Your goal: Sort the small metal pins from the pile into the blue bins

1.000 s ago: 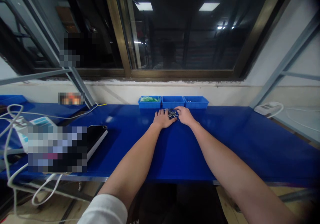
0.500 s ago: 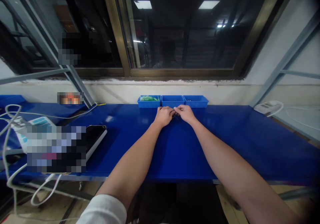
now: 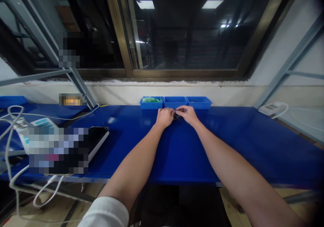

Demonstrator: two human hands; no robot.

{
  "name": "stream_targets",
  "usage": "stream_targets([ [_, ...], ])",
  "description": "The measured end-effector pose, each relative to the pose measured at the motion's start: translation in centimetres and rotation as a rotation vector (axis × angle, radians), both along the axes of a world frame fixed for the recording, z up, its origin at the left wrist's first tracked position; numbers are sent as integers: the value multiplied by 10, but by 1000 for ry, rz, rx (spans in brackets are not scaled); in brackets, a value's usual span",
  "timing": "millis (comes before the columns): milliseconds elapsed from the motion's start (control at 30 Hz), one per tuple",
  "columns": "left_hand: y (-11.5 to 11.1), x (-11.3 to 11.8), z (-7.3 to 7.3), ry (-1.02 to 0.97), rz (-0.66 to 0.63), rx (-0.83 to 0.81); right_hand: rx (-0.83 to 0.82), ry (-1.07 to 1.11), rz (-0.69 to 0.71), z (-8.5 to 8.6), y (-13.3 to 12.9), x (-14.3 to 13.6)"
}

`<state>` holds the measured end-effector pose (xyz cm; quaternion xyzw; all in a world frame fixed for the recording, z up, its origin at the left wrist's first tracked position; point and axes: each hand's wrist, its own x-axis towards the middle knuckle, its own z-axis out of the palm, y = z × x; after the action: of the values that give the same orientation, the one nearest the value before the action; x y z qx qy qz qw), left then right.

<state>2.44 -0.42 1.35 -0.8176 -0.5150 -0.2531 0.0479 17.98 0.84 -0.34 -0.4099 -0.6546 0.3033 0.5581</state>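
Observation:
My left hand [image 3: 165, 116] and my right hand [image 3: 187, 114] meet over the far middle of the blue table [image 3: 184, 152]. Between them is a small dark object with thin, wire-like strands [image 3: 177, 116], too small to name. The left fingers are closed on it from the left. From the right, the thumb and fingers of my right hand pinch at it, partly covering it. Just behind the hands stand three blue bins: the left bin [image 3: 141, 104] with green packets [image 3: 152, 100], the middle bin [image 3: 174, 104], and the right bin [image 3: 199, 105] with small bits inside.
At the left lies a dark-screened device [image 3: 97, 134], partly blurred out, among white cables [image 3: 12, 173]. A white power strip [image 3: 272, 109] is at the right by a grey metal post [image 3: 283, 68]. A window [image 3: 187, 34] rises behind the table.
My right fingers have shifted slightly and look more extended over the small dark object. More of its dark strands shows between the hands. The hands remain in nearly the same place.

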Motion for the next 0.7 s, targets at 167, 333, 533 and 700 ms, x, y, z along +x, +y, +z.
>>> stream_targets([
  [167, 0, 0, 1, -10, -7, -23, -6, -1, 3, -1, 1, 1],
  [333, 1, 0, -1, -56, -15, -65, 26, -74, -58, 2, -3, 2],
  [533, 6, -2, -8, -164, 115, -90, 216, -506, -417, 6, 0, 7],
  [700, 7, -3, -10, -172, 173, -105, 156, -781, -542, 4, 6, 8],
])
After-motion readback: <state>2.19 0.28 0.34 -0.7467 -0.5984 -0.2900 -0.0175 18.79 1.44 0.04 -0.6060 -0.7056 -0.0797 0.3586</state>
